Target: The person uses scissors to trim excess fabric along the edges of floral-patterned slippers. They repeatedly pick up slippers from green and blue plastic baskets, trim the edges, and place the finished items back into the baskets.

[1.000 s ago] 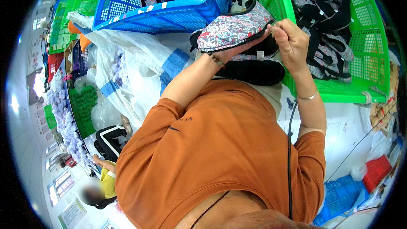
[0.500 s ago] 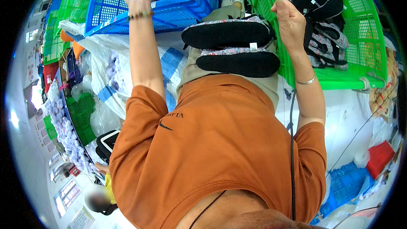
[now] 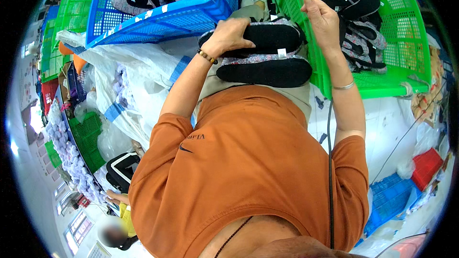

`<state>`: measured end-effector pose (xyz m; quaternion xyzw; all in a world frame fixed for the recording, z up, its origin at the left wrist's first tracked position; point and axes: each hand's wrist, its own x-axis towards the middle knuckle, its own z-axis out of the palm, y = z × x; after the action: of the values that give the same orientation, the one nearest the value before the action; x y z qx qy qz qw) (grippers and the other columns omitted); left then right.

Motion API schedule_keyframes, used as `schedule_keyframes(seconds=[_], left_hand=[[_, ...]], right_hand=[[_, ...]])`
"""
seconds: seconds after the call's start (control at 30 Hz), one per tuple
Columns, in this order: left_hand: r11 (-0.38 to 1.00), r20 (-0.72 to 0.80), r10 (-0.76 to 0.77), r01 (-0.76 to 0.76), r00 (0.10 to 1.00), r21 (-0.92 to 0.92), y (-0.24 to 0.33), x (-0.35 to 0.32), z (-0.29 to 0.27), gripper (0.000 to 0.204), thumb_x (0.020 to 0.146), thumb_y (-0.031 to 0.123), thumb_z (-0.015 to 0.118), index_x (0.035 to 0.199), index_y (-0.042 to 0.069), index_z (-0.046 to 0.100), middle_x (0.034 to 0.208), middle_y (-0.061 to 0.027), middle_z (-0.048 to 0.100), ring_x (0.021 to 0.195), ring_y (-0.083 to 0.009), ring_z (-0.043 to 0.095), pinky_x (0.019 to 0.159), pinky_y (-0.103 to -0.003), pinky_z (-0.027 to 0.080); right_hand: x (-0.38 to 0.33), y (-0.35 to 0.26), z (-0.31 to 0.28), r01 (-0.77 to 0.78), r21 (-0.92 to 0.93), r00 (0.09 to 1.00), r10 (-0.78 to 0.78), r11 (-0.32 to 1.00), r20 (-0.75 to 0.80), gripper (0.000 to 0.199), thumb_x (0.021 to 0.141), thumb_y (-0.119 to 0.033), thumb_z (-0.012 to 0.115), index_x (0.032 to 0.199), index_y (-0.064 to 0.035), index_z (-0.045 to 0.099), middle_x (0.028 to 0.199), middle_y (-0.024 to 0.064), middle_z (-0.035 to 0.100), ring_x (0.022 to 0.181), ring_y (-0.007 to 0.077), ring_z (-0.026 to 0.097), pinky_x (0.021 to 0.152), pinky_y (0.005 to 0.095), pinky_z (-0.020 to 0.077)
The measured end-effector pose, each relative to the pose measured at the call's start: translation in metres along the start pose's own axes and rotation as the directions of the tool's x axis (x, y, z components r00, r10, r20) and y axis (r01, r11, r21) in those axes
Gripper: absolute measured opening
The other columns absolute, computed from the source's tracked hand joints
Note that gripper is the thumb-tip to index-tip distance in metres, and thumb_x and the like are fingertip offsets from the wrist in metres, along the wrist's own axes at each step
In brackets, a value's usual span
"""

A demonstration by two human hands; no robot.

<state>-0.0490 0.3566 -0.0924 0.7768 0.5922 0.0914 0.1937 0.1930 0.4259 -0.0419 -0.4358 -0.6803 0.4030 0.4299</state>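
Now, in the head view, the left hand (image 3: 229, 36) has come back from the blue crate (image 3: 158, 14) and rests, fingers curled, on the upper black-soled slipper (image 3: 267, 38) on the lap; the right hand (image 3: 322, 16) stays gripping the green crate (image 3: 382, 74) rim.

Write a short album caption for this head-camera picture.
Left hand rests on a black-soled slipper in the lap; right hand touches the green basket.

Two black-soled floral slippers (image 3: 264, 57) are lying stacked sole-up, lengthwise across the person's lap, edges touching.
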Motion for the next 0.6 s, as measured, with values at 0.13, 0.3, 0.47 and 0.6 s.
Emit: schedule_keyframes(seconds=[0.13,0.3,0.47,0.6], left_hand=[[0.98,0.031,0.014,-0.007,0.999,-0.199,0.0,-0.004,-0.01,0.042,0.063,0.026,0.077,0.093,0.004,0.057,0.089,-0.0155,0.06,0.083,-0.0353,0.057,0.07,-0.04,0.045],[0.89,-0.129,-0.058,-0.007,0.99,-0.456,0.008,-0.034,-0.037,0.034,0.064,0.012,0.077,0.088,0.002,0.054,0.078,-0.0077,0.056,0.074,-0.0196,0.054,0.07,-0.029,0.044],[0.812,-0.333,-0.141,-0.083,0.932,-0.578,0.007,-0.039,-0.031,0.037,0.063,0.002,0.074,0.094,0.003,0.052,0.081,-0.0079,0.055,0.073,-0.0174,0.052,0.068,-0.027,0.043],[0.791,-0.373,-0.193,-0.081,0.908,-0.606,0.025,-0.034,-0.041,0.047,0.064,-0.003,0.072,0.107,0.0,0.054,0.097,-0.0073,0.061,0.087,-0.0133,0.056,0.08,-0.026,0.045]], right_hand=[[0.003,-0.006,-0.004,-0.026,-0.035,0.999,0.026,0.999,0.021,0.038,0.083,-0.038,0.066,0.073,-0.0013,0.061,0.058,-0.001,0.051,0.054,0.0055,0.042,0.049,0.0225,0.0347],[0.005,-0.003,-0.003,-0.04,-0.019,0.998,0.041,0.999,0.05,0.034,0.081,-0.034,0.067,0.085,-0.0004,0.064,0.073,0.002,0.059,0.067,0.0062,0.05,0.06,0.0215,0.0412],[-0.006,-0.007,0.007,-0.156,0.307,0.914,0.019,0.939,0.404,0.034,0.083,-0.027,0.068,0.1,0.0011,0.06,0.082,0.0003,0.058,0.071,0.0056,0.049,0.063,0.0201,0.0411],[-0.007,-0.018,0.008,-0.109,0.021,0.862,0.084,0.994,0.499,0.035,0.077,-0.02,0.074,0.103,-0.0021,0.059,0.08,-0.0026,0.055,0.068,0.0041,0.045,0.06,0.0198,0.0398]])
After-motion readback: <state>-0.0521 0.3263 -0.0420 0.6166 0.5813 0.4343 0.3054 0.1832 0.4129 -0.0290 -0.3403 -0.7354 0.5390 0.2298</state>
